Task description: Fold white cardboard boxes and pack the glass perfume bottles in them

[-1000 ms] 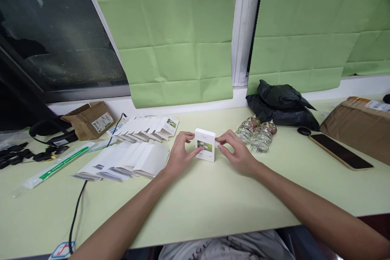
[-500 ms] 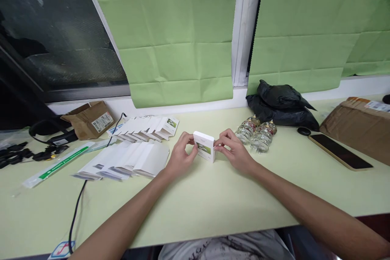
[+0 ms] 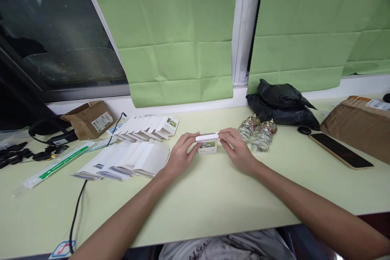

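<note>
A small white box (image 3: 207, 146) with a printed picture on its front is held up between two hands, to the left of the clear bulbous ornaments (image 3: 262, 142). Its top is tipped toward the wearer; whether its base is touching the table (image 3: 213, 203) cannot be told. Its left end is gripped by the left hand (image 3: 179, 157), drawn in narrow, with the thumb laid against the printed front. The right end is held by the right hand (image 3: 240, 154), also narrow, its fingertips at the upper corner (the thumb's contact there is too small to judge).

The step in hand is judged to be the handling and squaring of this one box at its top edge. For the next move, an even, light hold at both ends seems called for, since thin card could be creased by pressing.

Farther left of the ornaments, beyond the left hand, a row of blank white cartons (image 3: 122, 160) is laid out overlapping, with a row of printed white cartons (image 3: 143, 128) behind it. Black plastic bags (image 3: 282, 109) are piled behind the ornaments, and a phone (image 3: 339, 151) is placed to their right.
</note>
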`<action>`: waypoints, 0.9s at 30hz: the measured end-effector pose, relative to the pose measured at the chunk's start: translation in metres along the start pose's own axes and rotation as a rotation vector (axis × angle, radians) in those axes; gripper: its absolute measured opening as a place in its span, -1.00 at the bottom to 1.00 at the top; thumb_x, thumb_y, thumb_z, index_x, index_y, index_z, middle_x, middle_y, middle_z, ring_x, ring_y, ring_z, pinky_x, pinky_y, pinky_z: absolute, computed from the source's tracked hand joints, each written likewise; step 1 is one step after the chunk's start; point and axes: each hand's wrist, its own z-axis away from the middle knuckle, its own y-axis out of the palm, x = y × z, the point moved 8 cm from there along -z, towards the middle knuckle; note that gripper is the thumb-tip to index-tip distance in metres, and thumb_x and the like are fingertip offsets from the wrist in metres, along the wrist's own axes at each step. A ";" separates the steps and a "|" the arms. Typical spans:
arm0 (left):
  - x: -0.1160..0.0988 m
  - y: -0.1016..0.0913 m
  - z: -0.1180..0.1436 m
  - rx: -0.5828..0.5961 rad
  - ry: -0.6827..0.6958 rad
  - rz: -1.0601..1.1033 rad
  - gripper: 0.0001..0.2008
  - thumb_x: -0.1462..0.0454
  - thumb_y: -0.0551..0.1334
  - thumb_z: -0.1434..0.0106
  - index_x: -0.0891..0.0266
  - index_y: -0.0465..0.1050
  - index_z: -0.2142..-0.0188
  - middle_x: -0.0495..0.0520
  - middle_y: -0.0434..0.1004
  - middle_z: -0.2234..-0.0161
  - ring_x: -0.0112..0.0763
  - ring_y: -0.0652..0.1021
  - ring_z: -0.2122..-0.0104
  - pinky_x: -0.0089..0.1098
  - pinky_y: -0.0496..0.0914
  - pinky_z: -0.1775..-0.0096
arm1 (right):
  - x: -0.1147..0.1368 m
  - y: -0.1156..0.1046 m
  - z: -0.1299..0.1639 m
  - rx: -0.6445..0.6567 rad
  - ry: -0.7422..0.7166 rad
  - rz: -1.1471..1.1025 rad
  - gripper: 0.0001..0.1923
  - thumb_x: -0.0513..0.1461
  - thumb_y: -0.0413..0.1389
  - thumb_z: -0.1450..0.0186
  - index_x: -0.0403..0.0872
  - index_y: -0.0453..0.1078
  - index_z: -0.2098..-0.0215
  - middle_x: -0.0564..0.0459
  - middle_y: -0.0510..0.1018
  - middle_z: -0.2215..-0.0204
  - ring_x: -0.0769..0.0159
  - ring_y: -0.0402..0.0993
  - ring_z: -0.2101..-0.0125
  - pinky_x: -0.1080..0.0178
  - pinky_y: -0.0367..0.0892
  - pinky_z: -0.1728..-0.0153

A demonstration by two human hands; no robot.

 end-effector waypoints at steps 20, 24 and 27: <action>0.000 -0.004 -0.006 0.045 -0.168 0.185 -0.89 0.21 0.27 -0.45 0.09 0.59 0.12 0.14 0.54 -0.01 -0.22 0.55 -0.06 -0.13 0.45 -0.11 | -0.005 0.005 -0.001 0.008 0.131 -0.180 -0.82 -0.16 0.11 -0.50 0.09 0.52 -0.01 -0.07 0.45 -0.06 0.12 0.43 -0.11 -0.01 0.33 -0.17; 0.004 -0.002 -0.005 -0.004 -0.156 0.172 -0.88 0.23 0.25 -0.47 0.08 0.58 0.10 0.12 0.53 0.02 -0.23 0.56 -0.03 -0.15 0.49 -0.05 | -0.005 0.008 0.001 0.009 0.113 -0.131 -0.80 -0.17 0.05 -0.53 0.07 0.54 0.07 -0.09 0.46 -0.05 0.10 0.43 -0.10 0.00 0.38 -0.12; 0.004 0.001 -0.005 -0.012 -0.144 0.153 -0.88 0.24 0.23 -0.47 0.08 0.56 0.08 0.13 0.53 0.03 -0.22 0.56 -0.02 -0.13 0.49 -0.05 | -0.003 0.009 0.000 -0.003 0.100 -0.094 -0.78 -0.19 0.02 -0.54 0.04 0.52 0.12 -0.10 0.47 -0.01 0.09 0.46 -0.06 -0.01 0.40 -0.08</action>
